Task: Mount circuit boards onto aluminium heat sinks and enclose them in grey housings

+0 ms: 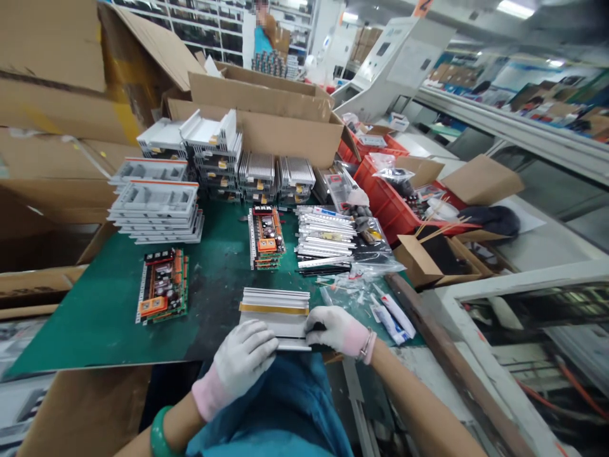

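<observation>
Two gloved hands (240,362) (333,330), two circuit-board stacks (162,285) (265,238), one green mat (95,330).

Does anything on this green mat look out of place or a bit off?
Yes, slightly: in the pile of white metal bars on the green mat, the bottom bar sits at an angle and juts out from the rest, while the circuit-board stack looks much neater.

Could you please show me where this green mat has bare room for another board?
Bare green mat lies left of the lower circuit-board stack and between it and the middle stack. Crowded: the back, with finned heat sinks, and the right, with plastic bags, near the right hand.
</observation>
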The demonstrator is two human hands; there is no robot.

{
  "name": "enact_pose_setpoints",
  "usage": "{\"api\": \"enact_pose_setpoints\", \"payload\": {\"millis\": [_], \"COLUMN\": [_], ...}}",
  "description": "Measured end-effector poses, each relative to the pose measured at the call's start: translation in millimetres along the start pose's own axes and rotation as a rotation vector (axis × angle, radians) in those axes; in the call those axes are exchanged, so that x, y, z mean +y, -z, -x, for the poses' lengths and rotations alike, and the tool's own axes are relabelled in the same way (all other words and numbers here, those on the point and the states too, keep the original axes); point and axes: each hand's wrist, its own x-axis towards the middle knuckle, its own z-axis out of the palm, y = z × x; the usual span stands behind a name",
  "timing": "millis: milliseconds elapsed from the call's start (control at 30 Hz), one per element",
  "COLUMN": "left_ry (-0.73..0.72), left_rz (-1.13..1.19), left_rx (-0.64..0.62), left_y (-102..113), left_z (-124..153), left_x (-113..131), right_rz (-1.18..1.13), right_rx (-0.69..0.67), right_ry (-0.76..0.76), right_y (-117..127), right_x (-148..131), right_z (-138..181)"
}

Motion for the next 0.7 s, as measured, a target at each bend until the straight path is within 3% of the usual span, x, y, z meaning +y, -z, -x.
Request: {"api": "enact_pose_setpoints", "payload": {"millis": [100,200,400,467,533,633,700], "left_ry": [0.019,0.023,0.02,0.039,0.084,0.19,0.291], "left_rz": [0.045,0.059,0.024,-0.059,-0.218,-0.532,-0.709], "left_rx": [0.032,0.053,0.013,-0.039,-0.049,-0.053,-0.115], "left_y": [-7.4,-9.5,-1.9,12.3,35.1,79.4,107.1], "left_z": [0.7,2.6,1.5,3.1,7.3,17.4,25.0], "left_x": [0.1,-0.8,3.1,-1.6,-13.7,-41.5,-58.8], "right_rz": [-0.048,-0.08,-0.027,0.041,0.145,0.394,0.566], "right_rx": [-0.061,-0.039,-0.03,0.062,0.265,0.572,0.638], "right_ry": [-0.081,-0.103,0.003,0.108,0.169,0.111,0.057], "right_y": [4.3,4.1,2.6,10.0,21.5,40.1,48.7], "right_x": [-2.1,-1.7,-1.0,4.5,15.2,37.0,49.4], "right_z": [-10.6,-12.3,-9.9,-12.4,-18.5,-35.3,-49.7]}}
